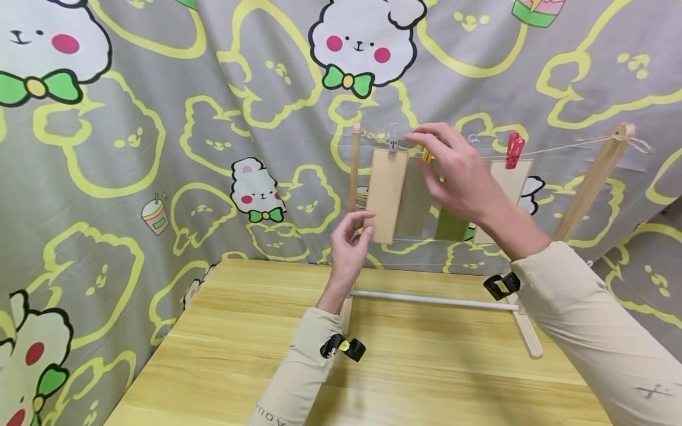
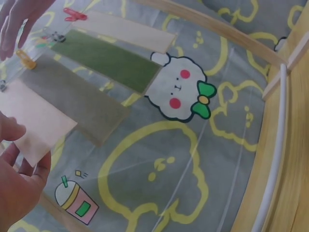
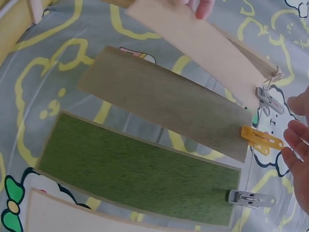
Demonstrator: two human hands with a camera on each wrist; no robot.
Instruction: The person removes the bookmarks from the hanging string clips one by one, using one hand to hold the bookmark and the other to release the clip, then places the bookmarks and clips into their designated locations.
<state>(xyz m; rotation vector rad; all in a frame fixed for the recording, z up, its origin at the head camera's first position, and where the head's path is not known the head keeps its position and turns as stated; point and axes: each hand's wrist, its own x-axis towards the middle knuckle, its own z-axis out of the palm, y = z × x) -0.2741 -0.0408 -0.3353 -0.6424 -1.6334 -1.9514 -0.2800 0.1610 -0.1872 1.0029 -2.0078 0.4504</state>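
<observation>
My left hand (image 1: 348,242) pinches the lower left edge of a light beige strip (image 1: 388,195), thumb in front and fingers behind it in the left wrist view. A grey clothespin (image 3: 270,99) clips this strip's top to a string. My right hand (image 1: 460,168) is raised at the string, its fingers loosely bent and apart from the clothespins. Nearest its fingertips is a yellow clothespin (image 3: 261,137) on a grey-brown strip (image 3: 169,99). Beside that hangs a green strip (image 3: 140,166) under another grey clothespin (image 3: 251,198). A red clothespin (image 1: 514,151) holds a cream strip (image 1: 511,183).
The string (image 1: 570,146) spans two wooden posts (image 1: 591,183) of a stand. A white rod (image 1: 437,300) joins the stand's feet low over the wooden table (image 1: 240,343). Behind hangs a grey patterned curtain (image 1: 213,77).
</observation>
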